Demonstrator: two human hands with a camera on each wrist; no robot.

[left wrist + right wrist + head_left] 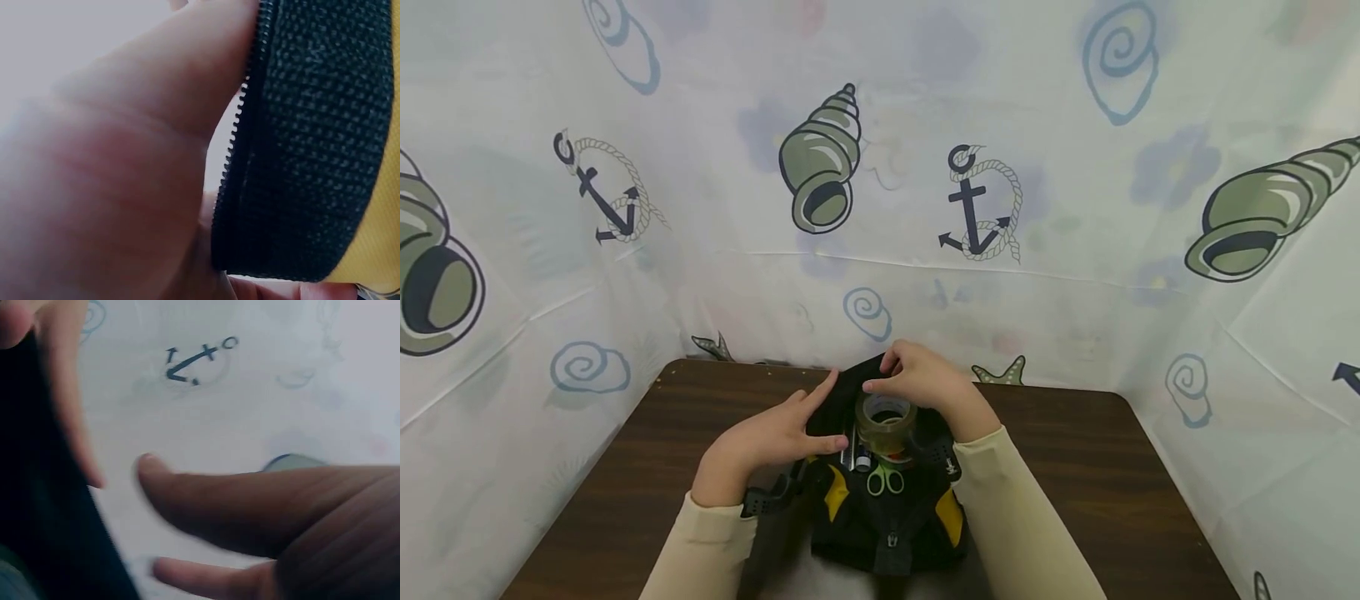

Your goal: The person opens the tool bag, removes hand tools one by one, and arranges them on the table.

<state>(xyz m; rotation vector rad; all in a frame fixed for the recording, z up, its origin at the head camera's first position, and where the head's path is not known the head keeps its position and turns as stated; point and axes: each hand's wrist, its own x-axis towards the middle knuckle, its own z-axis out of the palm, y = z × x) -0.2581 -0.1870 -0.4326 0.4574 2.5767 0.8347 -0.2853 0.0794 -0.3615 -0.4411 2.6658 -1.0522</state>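
Observation:
A black and yellow zippered bag [850,533] stands unzipped on the table, its black flap [848,385] raised at the back. My left hand [760,437] holds the bag's left side, thumb inside and fingers along the outer edge; the left wrist view shows the zipper teeth [234,131] close beside it. Over the bag's top, my right hand [928,383] has thumb and finger apart near the flap's edge, with a gap between them in the right wrist view. A roll of clear tape [887,437], green-handled scissors [886,480] and a small white-capped stick [862,460] sit in the bag.
The dark wood-grain table [1075,475] extends on both sides of the bag. A white curtain [910,300] printed with shells and anchors hangs behind and around it. Black wrist straps [771,497] are worn below the hands.

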